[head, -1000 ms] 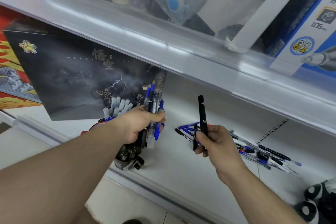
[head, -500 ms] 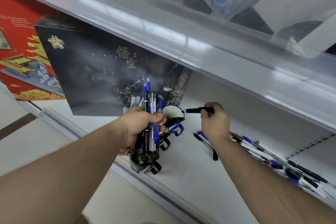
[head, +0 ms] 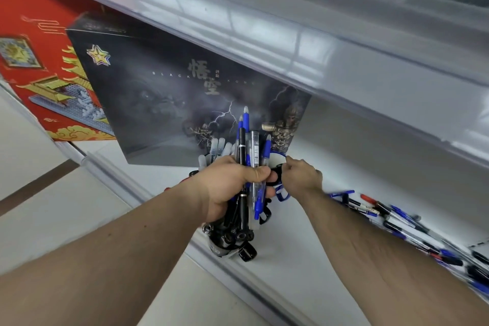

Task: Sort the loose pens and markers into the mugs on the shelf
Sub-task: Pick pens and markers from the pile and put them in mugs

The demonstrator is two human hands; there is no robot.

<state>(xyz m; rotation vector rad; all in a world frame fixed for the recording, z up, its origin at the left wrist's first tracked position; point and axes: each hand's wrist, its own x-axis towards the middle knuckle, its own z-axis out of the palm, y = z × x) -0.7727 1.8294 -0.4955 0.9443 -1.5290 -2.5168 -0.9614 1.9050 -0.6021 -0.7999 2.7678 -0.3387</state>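
Under the upper shelf's clear front lip, the white shelf (head: pixel 304 267) carries a dark "Black Wukong" box (head: pixel 164 103) leaning against a red box (head: pixel 34 66) on the left. Loose pens and markers (head: pixel 412 227) lie scattered along the shelf at right. The left hand (head: pixel 232 188) grips an upright bundle of pens (head: pixel 250 156), fingers wrapped tightly round it, above a black mug (head: pixel 227 243) packed with dark markers. The right hand (head: pixel 301 177) has its fingers curled at the white mug with blue rim (head: pixel 277 159); whether they hold anything cannot be told.
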